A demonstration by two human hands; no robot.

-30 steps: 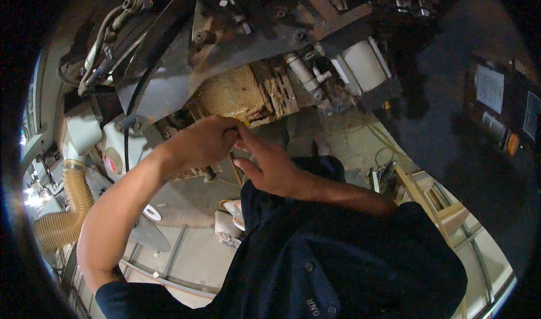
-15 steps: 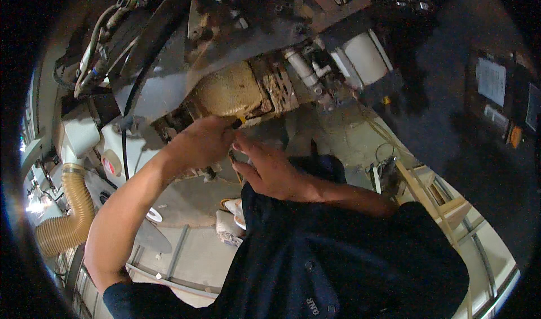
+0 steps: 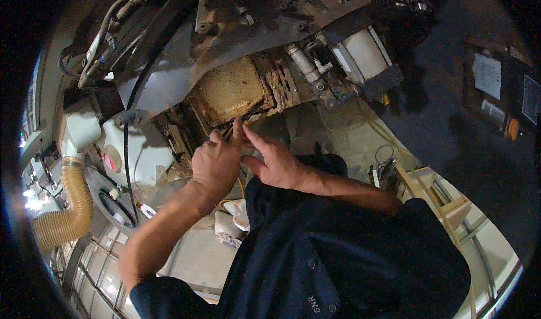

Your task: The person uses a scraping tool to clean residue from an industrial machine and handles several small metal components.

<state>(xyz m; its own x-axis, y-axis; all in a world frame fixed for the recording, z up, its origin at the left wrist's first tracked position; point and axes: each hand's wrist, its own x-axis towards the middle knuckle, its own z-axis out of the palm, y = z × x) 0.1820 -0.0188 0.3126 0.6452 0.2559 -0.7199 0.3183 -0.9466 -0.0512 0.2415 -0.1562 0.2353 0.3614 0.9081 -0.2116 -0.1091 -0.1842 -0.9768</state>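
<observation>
My left hand [image 3: 216, 162] is closed, fingers bent, in front of a machine's open recess. A small piece of yellow and black [image 3: 229, 132] shows beside its fingertips; most of it is hidden, so its kind is unclear. My right hand [image 3: 277, 162] meets the left at the fingertips, its index finger stretched out and its thumb lower down. Whether it grips the same piece I cannot tell. Just beyond the fingers lies a squarish tan, crusted mass [image 3: 232, 91], with dark, caked metal around it.
A metal cylinder [image 3: 304, 64] and a white box-shaped unit [image 3: 363, 54] sit at the back right. On the left are a white container [image 3: 141, 155], a black cable [image 3: 128, 167] and a ribbed tan hose [image 3: 76, 195]. A wooden frame [image 3: 434, 198] stands at right.
My left hand has drawn back toward me and turned upright, its forearm shifting right, uncovering more of the recess's near edge. The right hand has moved slightly to the right.
</observation>
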